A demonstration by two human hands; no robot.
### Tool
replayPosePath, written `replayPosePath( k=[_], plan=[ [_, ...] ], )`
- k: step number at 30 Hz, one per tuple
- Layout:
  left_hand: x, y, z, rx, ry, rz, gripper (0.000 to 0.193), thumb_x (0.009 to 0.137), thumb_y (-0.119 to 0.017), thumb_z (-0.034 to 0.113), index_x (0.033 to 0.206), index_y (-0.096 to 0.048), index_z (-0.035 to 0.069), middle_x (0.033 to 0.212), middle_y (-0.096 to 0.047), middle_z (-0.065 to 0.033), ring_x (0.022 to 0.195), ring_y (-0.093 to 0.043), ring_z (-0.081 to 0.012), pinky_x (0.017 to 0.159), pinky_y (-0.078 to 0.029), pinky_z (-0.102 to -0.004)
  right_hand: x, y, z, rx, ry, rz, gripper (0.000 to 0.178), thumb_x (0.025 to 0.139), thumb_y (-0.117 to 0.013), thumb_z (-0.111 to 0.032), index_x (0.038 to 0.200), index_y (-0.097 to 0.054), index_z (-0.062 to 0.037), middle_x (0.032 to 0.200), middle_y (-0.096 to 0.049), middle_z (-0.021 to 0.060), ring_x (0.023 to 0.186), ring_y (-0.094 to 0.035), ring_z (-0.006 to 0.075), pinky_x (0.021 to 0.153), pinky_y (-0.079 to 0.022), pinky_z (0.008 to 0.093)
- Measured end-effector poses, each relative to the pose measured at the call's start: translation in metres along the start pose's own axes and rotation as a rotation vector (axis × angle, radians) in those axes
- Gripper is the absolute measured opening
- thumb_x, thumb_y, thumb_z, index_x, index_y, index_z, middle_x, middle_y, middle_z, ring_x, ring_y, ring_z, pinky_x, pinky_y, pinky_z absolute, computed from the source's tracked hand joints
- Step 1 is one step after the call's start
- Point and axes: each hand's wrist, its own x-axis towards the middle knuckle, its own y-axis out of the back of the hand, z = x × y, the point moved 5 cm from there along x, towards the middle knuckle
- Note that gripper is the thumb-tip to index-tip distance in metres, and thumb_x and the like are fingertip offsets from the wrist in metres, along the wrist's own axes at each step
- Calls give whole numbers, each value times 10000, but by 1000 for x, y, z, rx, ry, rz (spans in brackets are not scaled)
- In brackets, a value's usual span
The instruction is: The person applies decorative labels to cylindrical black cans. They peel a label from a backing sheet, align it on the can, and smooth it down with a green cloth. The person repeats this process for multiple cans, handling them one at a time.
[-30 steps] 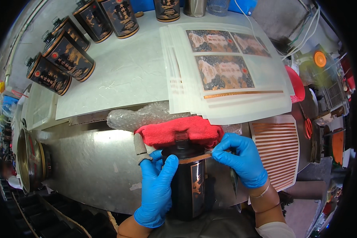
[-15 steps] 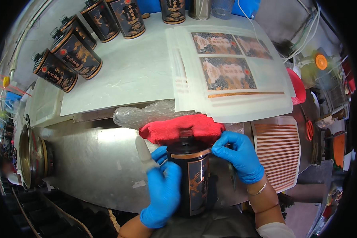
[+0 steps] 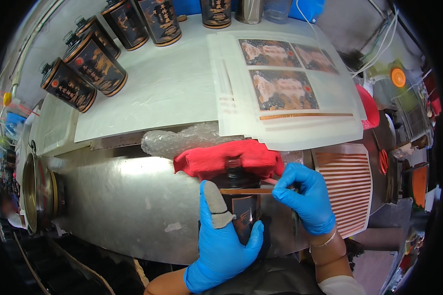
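Observation:
Before me stands a dark bottle (image 3: 246, 214) with gold decoration, its neck against a folded red cloth (image 3: 226, 156). My right hand (image 3: 305, 199), in a blue glove, pinches the end of a narrow copper-coloured strip (image 3: 248, 191) that runs across the bottle's shoulder. My left hand (image 3: 224, 250), also gloved, lies along the bottle's left front with fingers stretched and thumb apart. A grey sleeve (image 3: 215, 204) covers one of its fingers, whose tip is by the strip's left end. Much of the lower bottle is hidden by this hand.
Several similar bottles (image 3: 96, 66) stand at the far left on a white board (image 3: 147, 93). Printed transfer sheets (image 3: 285, 88) lie at the back right, and a sheet of copper strips (image 3: 344, 187) is right of my hand. Bubble wrap (image 3: 182, 140) sits behind the cloth.
My left hand has swung from the bottle's left side to its front, fingers now straight. My right hand has shifted slightly right, and the strip now stretches taut from the bottle to it.

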Motion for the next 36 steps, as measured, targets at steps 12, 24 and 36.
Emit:
replayPosePath(
  k=[12,24,36],
  plan=[
    [5,-4,-24,-641,33,-103,1092,720,-714,78,1425,114,-15,1323,-315,-220,1159,-473,-293,937,-427,-363,9,-8,13,43,-3,7,81,765,-723,-83,773,-646,-61,770,-538,-2,708,-489,74,673,-407,221],
    [4,15,18,224,-168,-22,831,761,-643,73,1449,-179,39,1443,-49,-358,1261,-352,-445,983,-390,-405,8,-5,21,159,-105,51,79,765,-720,-68,784,-645,-48,770,-551,-5,718,-495,70,678,-405,223],
    [2,-2,-18,-460,25,-45,1120,695,-753,134,1430,76,-26,1376,-261,-234,1228,-408,-305,989,-388,-379,8,-17,16,157,-14,32,84,764,-728,-98,791,-657,-60,780,-557,-3,717,-495,73,677,-400,225]
  ],
)
